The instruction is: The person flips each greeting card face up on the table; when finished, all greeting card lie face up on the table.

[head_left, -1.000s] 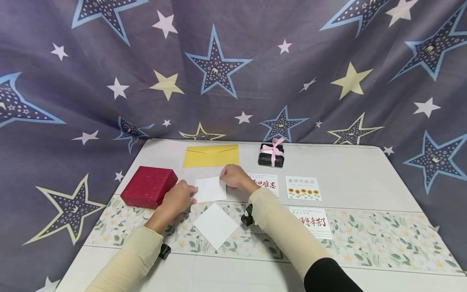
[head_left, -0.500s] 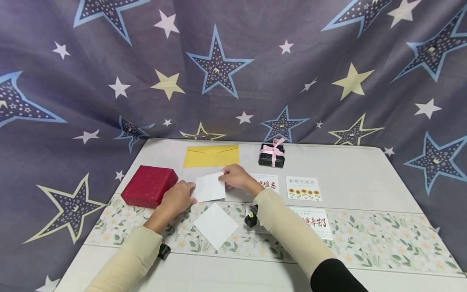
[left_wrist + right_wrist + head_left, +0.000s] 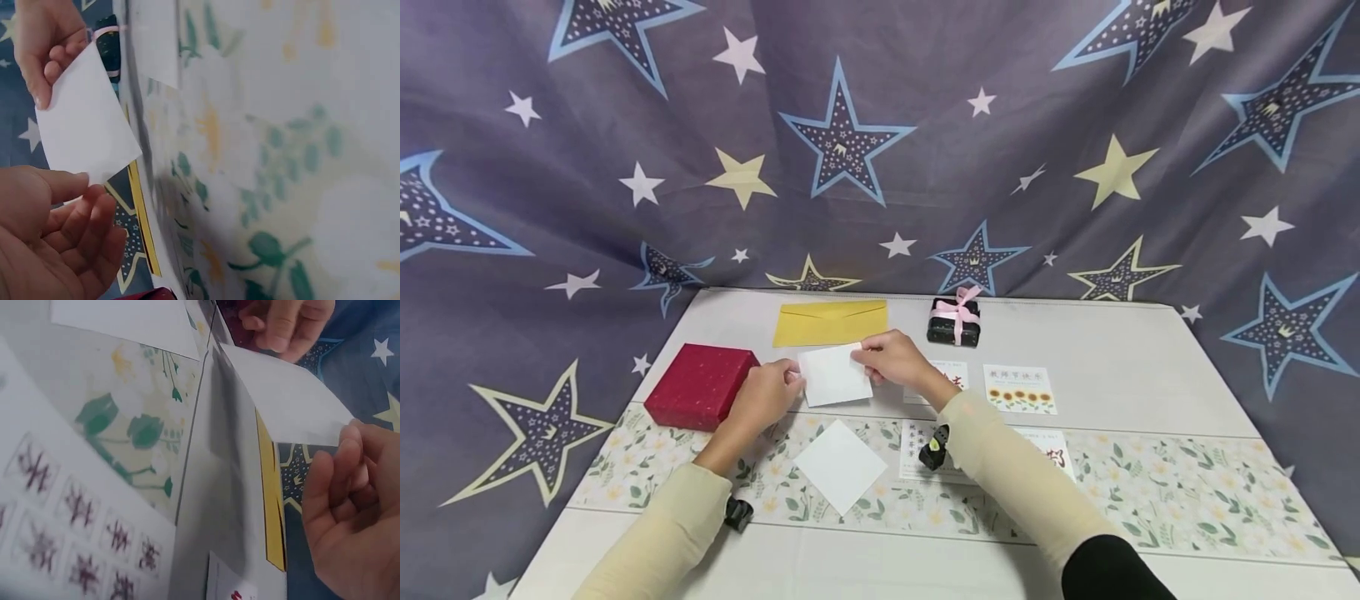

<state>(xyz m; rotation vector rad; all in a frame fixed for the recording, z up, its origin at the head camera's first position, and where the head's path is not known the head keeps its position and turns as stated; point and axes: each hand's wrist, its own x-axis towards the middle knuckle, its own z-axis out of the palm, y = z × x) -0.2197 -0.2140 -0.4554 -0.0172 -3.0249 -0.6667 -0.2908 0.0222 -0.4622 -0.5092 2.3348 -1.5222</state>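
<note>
In the head view, the white card (image 3: 835, 379) is lifted between both hands, not yet set down; a white square (image 3: 841, 468) lies flat nearer, the yellow envelope (image 3: 830, 323) farther. The red box (image 3: 700, 387) crowds the left hand (image 3: 767, 396); the table (image 3: 850, 558) offers more room on its near side. In the left wrist view, thumb and fingertip pinch one edge, other fingers bent. In the right wrist view, the right hand (image 3: 356, 506) pinches a corner opposite.

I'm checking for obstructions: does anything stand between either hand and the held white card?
Nothing visible does: the left hand and right hand pinch the white card directly from opposite sides. The red box sits beside the left hand, not in between.
</note>
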